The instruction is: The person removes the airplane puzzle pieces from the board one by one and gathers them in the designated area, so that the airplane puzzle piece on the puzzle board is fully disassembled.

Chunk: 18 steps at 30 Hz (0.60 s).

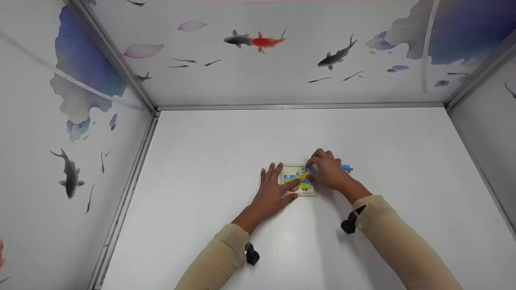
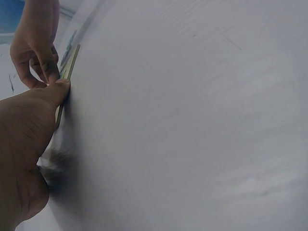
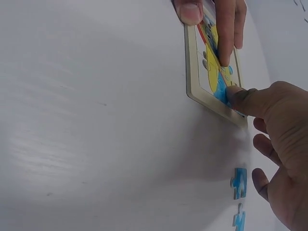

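Observation:
A jigsaw puzzle (image 3: 211, 72) in yellow, blue and red lies in a shallow pale wooden tray (image 1: 308, 194) on the white table. My left hand (image 1: 272, 191) rests over the tray's left side. Its thumb is on the near rim, and its forefinger presses the yellow part. From the right, my right hand (image 1: 328, 171) pinches the end of a tilted yellow puzzle section (image 1: 301, 177) with thumb and fingers; the right wrist view shows the thumb at its blue end. How many pieces that section holds, I cannot tell.
Loose blue jigsaw pieces (image 3: 239, 183) lie on the table to the right of the tray, partly behind my right hand in the head view. White panels painted with fish (image 1: 338, 54) border the table at the back and sides. Each wrist carries a black camera (image 1: 252, 255).

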Motion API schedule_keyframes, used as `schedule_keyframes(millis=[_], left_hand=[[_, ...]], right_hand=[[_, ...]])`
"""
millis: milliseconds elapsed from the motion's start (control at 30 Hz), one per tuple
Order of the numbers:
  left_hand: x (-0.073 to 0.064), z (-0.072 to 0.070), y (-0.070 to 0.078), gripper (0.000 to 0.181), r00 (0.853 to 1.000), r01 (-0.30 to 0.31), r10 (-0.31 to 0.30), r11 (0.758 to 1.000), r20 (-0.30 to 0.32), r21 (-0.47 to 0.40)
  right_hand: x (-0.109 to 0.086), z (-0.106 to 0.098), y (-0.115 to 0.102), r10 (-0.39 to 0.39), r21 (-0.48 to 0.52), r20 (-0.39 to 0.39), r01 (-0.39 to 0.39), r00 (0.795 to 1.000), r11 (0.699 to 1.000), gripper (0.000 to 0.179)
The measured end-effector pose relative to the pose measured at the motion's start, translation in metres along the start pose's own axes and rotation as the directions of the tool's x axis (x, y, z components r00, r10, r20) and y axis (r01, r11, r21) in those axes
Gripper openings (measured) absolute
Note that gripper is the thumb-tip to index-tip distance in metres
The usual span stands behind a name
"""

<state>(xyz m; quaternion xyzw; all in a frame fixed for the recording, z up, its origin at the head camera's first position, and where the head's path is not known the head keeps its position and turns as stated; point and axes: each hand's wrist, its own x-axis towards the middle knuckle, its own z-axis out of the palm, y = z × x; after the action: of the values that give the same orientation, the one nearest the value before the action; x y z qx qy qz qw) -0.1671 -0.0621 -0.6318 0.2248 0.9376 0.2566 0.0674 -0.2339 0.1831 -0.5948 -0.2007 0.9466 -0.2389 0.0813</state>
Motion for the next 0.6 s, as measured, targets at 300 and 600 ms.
schedule_keyframes(millis=[300,600], left_hand=[[0.0007,0.0005,0.0,0.054,1.0,0.003,-0.003,1.0,-0.003,-0.004],[0.001,0.0,0.0004,0.054,1.0,0.013,-0.013,1.0,0.005,0.005]], right_hand=[[-0.0003,0.0003,0.0001,-0.034,-0.004,-0.025,0.034,0.999,0.999,0.024],[0.0022,-0.0036,-0.0041,0.007,0.023,0.03,-0.007,1.0,1.0,0.028]])
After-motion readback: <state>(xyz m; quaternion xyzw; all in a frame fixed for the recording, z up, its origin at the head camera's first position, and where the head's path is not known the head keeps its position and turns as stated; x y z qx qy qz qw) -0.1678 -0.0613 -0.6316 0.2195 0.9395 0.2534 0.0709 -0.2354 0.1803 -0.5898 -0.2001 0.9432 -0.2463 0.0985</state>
